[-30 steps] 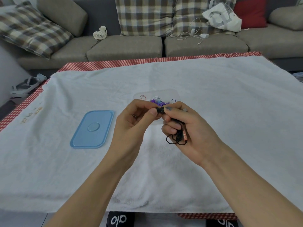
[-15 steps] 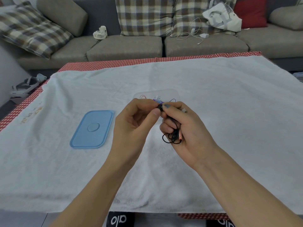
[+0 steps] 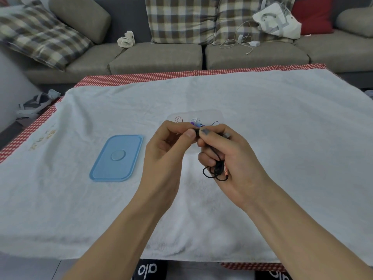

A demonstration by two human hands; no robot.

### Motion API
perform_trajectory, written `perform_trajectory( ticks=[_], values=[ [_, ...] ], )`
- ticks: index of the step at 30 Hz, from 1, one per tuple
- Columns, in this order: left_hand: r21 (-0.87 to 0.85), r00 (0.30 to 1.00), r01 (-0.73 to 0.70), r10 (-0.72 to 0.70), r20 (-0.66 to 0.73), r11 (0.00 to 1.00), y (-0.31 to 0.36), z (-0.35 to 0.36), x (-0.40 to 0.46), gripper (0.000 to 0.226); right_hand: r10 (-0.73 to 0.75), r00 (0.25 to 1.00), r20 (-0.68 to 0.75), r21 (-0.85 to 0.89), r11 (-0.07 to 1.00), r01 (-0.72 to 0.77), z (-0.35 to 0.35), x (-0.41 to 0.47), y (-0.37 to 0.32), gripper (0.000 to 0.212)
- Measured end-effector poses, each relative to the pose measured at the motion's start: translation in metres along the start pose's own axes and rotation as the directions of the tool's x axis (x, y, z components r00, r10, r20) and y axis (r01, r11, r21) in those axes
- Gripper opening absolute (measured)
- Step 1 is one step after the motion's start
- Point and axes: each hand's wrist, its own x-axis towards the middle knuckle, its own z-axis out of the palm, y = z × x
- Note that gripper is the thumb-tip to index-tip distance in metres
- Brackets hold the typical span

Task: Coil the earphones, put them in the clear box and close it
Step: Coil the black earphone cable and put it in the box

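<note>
Black earphones (image 3: pixel 216 171) hang in small loops under my right hand (image 3: pixel 232 156), which grips the bundled cord against its palm. My left hand (image 3: pixel 167 150) pinches the cord's upper end between thumb and forefinger, right beside my right thumb. Just behind both hands the clear box (image 3: pixel 210 115) stands open on the white towel (image 3: pixel 282 138), with small purple, white and red items inside; my hands hide its near side. Its blue lid (image 3: pixel 117 157) lies flat to the left of my left hand.
The towel covers a table with a red checked cloth (image 3: pixel 141 77) showing at the edges. Behind the table runs a grey sofa (image 3: pixel 157 57) with plaid cushions, a small white fan (image 3: pixel 125 39), a white cable with charger (image 3: pixel 242 42) and a white bag (image 3: pixel 276 19).
Both hands have stayed at the same spot above the towel. The hanging black loops shifted slightly under my right hand as the cord was worked.
</note>
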Motion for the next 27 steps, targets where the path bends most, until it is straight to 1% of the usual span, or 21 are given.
perform_trajectory(
  ticks=[2, 4, 6, 11, 13, 16, 20, 24, 27],
  values=[
    [-0.07, 0.999, 0.037, -0.038, -0.013, 0.997, 0.0, 0.004, 0.0, 0.011, 0.013, 1.0, 0.002, 0.026, 1.0, -0.013, 0.001, 0.0, 0.0, 0.01],
    [-0.097, 0.998, 0.046, -0.049, -0.033, 0.994, -0.001, 0.006, 0.0, 0.011, 0.024, 1.0, -0.002, 0.045, 0.999, -0.024, 0.0, 0.001, 0.001, 0.012],
    [-0.064, 0.996, 0.038, -0.043, -0.073, 0.997, -0.002, 0.007, 0.0, 0.011, 0.043, 0.999, -0.004, 0.077, 0.996, -0.042, 0.001, 0.001, 0.002, 0.014],
    [0.089, 0.978, 0.016, 0.003, -0.21, 0.996, -0.005, 0.015, -0.002, 0.015, 0.111, 0.994, 0.004, 0.196, 0.974, -0.109, 0.001, 0.002, 0.006, 0.018],
    [0.11, 0.973, 0.023, 0.004, -0.233, 0.994, -0.006, 0.018, -0.003, 0.014, 0.113, 0.994, 0.0, 0.233, 0.966, -0.109, 0.001, 0.002, 0.007, 0.016],
    [0.096, 0.971, 0.032, -0.008, -0.237, 0.995, -0.009, 0.021, -0.003, 0.013, 0.096, 0.995, -0.008, 0.248, 0.964, -0.091, 0.002, 0.004, 0.009, 0.011],
    [0.061, 0.977, 0.025, -0.012, -0.211, 0.998, -0.011, 0.02, -0.001, 0.015, 0.071, 0.997, -0.027, 0.224, 0.973, -0.063, 0.003, 0.005, 0.009, 0.018],
    [-0.019, 0.987, 0.023, -0.025, -0.158, 1.0, -0.01, 0.015, 0.001, 0.011, 0.034, 0.999, -0.037, 0.157, 0.987, -0.028, 0.005, 0.005, 0.008, 0.017],
    [-0.128, 0.991, 0.043, -0.059, -0.119, 0.991, -0.007, 0.015, 0.0, 0.007, 0.011, 0.999, -0.03, 0.129, 0.992, -0.007, 0.006, 0.006, 0.006, 0.016]
  ],
)
